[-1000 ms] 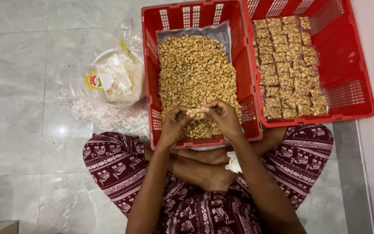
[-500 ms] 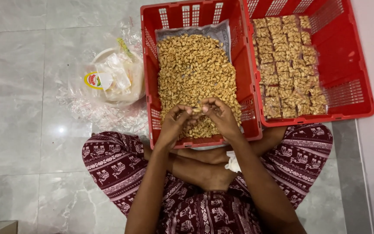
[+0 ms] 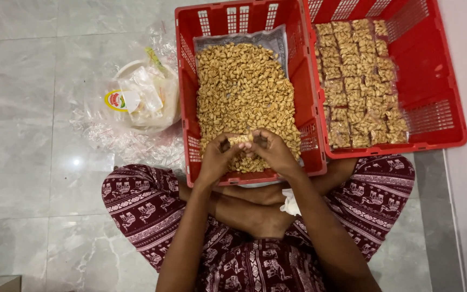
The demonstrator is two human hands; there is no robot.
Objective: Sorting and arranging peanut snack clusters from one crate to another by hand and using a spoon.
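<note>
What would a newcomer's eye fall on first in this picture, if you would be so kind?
First, the two red crates on the grey floor: the left crate is heaped with loose peanuts, and the right crate holds small packed bags in rows. Next, the left hand and the right hand meet over the near edge of the heap, pinching something small between them. A crumpled plastic bag lies farther left.

Two red crates (image 3: 186, 81) (image 3: 433, 81), one heap of nuts (image 3: 241, 92), one white bowl (image 3: 128, 70), two hands (image 3: 217, 157) (image 3: 274, 151).
</note>
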